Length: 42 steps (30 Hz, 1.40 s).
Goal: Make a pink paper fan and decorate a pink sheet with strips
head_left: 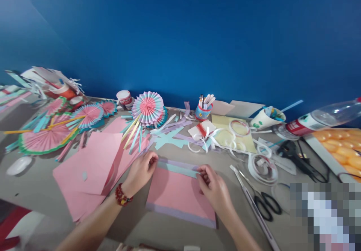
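Observation:
A pink paper sheet (180, 192) lies on the table before me, with lilac bands along its far and near edges. Across its far part runs a light-blue paper strip (177, 169), just below the far lilac band. My left hand (142, 172), with a beaded bracelet on the wrist, is closed with curled fingertips at the strip's left end. At the other end, my right hand (211, 187) pinches the strip between thumb and fingers. The exact contact of the left fingertips is partly hidden.
Pink sheets (90, 164) and pleated paper fans (148, 108) lie to the left and back. On the right are scissors (266, 204), a utility knife (254, 206), tape rolls (262, 168), a glue gun (299, 158) and a tilted plastic bottle (321, 119). A blue wall (180, 36) stands behind.

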{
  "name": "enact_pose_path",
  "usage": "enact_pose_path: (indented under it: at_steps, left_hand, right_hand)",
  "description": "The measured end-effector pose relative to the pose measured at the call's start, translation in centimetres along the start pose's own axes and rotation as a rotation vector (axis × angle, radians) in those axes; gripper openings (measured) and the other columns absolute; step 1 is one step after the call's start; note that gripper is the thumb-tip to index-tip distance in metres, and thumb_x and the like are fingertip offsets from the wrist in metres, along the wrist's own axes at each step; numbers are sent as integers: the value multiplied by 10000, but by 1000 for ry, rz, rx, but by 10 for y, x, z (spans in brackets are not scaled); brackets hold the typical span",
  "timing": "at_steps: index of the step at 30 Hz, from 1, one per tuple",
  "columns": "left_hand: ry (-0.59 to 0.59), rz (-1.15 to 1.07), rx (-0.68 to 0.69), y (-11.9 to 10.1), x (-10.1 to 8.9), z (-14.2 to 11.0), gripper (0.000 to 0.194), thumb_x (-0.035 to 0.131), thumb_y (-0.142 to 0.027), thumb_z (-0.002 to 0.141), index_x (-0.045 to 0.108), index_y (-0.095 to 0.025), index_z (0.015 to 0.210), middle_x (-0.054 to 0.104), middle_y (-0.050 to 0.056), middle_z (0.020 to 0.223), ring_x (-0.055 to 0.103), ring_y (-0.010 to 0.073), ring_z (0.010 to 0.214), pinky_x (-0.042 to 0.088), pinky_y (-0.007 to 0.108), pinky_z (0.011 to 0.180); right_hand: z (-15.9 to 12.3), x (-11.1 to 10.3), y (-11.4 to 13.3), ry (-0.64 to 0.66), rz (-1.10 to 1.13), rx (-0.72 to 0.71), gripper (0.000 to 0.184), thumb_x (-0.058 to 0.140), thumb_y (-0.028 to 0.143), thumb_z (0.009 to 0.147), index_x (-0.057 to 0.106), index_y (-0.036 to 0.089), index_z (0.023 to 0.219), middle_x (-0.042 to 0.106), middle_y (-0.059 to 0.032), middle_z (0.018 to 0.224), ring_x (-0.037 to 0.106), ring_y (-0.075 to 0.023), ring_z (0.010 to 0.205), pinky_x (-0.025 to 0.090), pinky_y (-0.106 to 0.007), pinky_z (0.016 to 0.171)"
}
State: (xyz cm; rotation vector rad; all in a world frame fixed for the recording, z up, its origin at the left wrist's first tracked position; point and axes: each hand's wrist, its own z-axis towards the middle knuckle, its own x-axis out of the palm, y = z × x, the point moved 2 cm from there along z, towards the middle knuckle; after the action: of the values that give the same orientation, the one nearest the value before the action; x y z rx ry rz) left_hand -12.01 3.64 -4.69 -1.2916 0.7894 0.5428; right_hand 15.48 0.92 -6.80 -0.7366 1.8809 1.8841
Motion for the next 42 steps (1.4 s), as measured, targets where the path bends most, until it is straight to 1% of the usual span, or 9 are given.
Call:
enact_pose_path:
  at_steps: [4, 8, 11, 15, 20, 27, 34, 42]
  left_hand:
    - [-28, -19, 3, 5, 2, -2, 123, 461, -143, 878, 522, -225, 946, 637, 26, 840, 630, 188, 770, 486, 305, 713]
    - [-25, -45, -21, 7, 3, -2, 123, 462, -157, 888, 519, -224, 974, 645, 26, 852, 633, 184, 768, 483, 293, 686]
    - [-20, -46, -26, 5, 3, -1, 121, 465, -155, 884, 521, -224, 966, 649, 23, 850, 634, 180, 758, 480, 287, 673]
    - [-27, -26, -10, 2, 3, 0, 136, 463, -151, 876, 525, -223, 973, 654, 25, 851, 636, 181, 748, 490, 299, 704]
    - [-35, 4, 4, 3, 3, 0, 156, 466, -133, 869, 528, -222, 982, 649, 29, 860, 630, 178, 747, 497, 303, 714]
    - [-49, 11, 18, 5, 6, -2, 173, 472, -120, 879, 536, -215, 1008, 636, 32, 865, 618, 179, 766, 495, 307, 730]
    - [-59, 43, 36, 6, 8, -3, 188, 465, -121, 879, 526, -225, 1023, 633, 30, 873, 620, 181, 770, 490, 308, 742]
    - [-59, 66, 61, 4, 8, -1, 196, 457, -110, 878, 516, -217, 1031, 631, 36, 870, 616, 179, 762, 493, 304, 727]
  right_hand:
    - [0, 0, 2, -4, -45, -23, 125, 448, 308, 883, 542, 239, 928, 648, -7, 734, 617, -154, 574, 477, -229, 506]
    - [0, 0, 4, -4, -91, -31, 125, 453, 303, 876, 552, 239, 917, 665, -8, 752, 622, -150, 565, 474, -233, 524]
    - [1, 0, 3, -4, -74, -20, 124, 447, 294, 871, 544, 241, 927, 651, -4, 734, 625, -157, 588, 479, -232, 533]
    - [1, 0, 2, 8, -49, 8, 122, 445, 315, 885, 529, 245, 937, 623, 3, 702, 606, -158, 577, 464, -224, 493]
    - [3, -1, 5, -13, -43, -2, 119, 454, 306, 870, 541, 244, 923, 624, 2, 686, 599, -156, 568, 458, -221, 480]
    - [2, 0, 3, -4, -47, 17, 139, 438, 329, 895, 537, 246, 948, 623, -2, 715, 603, -161, 584, 446, -219, 468]
    - [3, 0, 2, -16, -90, 2, 128, 439, 320, 898, 528, 243, 949, 625, 2, 722, 616, -163, 607, 462, -231, 527]
    - [5, 0, 3, -47, -156, -19, 140, 439, 313, 888, 542, 233, 939, 651, -5, 729, 622, -168, 627, 447, -244, 571]
